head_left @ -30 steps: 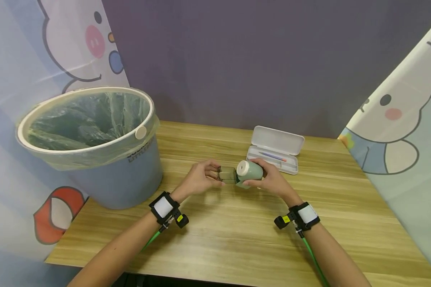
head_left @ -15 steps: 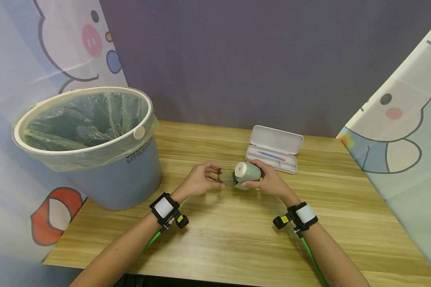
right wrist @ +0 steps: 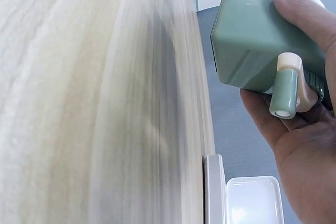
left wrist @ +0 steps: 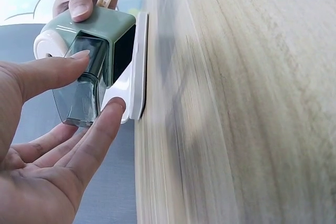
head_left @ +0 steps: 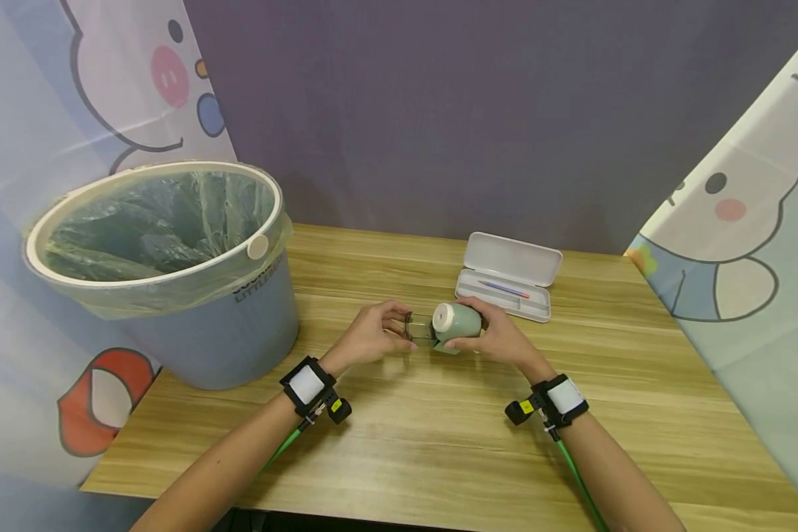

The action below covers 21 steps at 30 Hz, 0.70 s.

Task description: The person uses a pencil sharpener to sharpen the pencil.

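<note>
A green crank pencil sharpener [head_left: 463,322] with a white round end is held on its side above the table by my right hand [head_left: 505,341]. In the right wrist view its crank handle [right wrist: 285,92] sticks out near the palm. My left hand [head_left: 371,334] pinches the clear shavings drawer [left wrist: 79,100] between thumb and fingers. In the left wrist view the drawer stands outside the body, near its dark opening [left wrist: 124,51]. Whether the two parts touch I cannot tell.
An open white pencil case [head_left: 513,260] lies behind the right hand, with a pen [head_left: 504,289] inside. At the left stands a large blue bin [head_left: 239,340] lined with a clear bag. The wooden table [head_left: 399,443] ends at a grey back panel [head_left: 406,125].
The sharpener body has tipped slightly and come a little lower and to the left with the right hand. The left hand keeps its hold on the drawer, almost in place.
</note>
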Motion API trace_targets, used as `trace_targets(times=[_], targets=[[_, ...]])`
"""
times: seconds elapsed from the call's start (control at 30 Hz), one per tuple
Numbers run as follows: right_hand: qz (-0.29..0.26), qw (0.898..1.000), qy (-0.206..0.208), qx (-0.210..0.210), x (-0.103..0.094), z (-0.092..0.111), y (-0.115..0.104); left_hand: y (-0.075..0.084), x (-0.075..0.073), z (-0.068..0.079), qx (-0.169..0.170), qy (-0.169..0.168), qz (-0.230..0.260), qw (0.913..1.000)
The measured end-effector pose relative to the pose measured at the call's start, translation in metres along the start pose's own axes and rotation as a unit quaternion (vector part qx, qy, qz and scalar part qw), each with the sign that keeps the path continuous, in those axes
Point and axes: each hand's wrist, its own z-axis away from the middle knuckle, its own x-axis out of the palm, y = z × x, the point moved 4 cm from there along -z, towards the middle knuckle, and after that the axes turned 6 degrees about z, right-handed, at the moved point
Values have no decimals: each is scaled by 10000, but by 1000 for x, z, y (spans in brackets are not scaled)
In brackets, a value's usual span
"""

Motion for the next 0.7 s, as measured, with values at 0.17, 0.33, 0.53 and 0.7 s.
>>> trace_targets(times=[0.17, 0.33, 0.53, 0.7], targets=[[232, 9997, 18, 1, -1, -1, -5, 2, 2, -3, 126, 28, -147, 9998], [231, 9996, -10, -171, 4, -5, -10, 3, 8, -5, 231, -43, -185, 9996], [251, 9988, -26, -423, 9, -11, -17, 4, 14, -9, 404, -11, -485, 9980], [249, 9990, 9, -381, 12, -14, -20, 4, 14, -8, 394, 74, -589, 9975]])
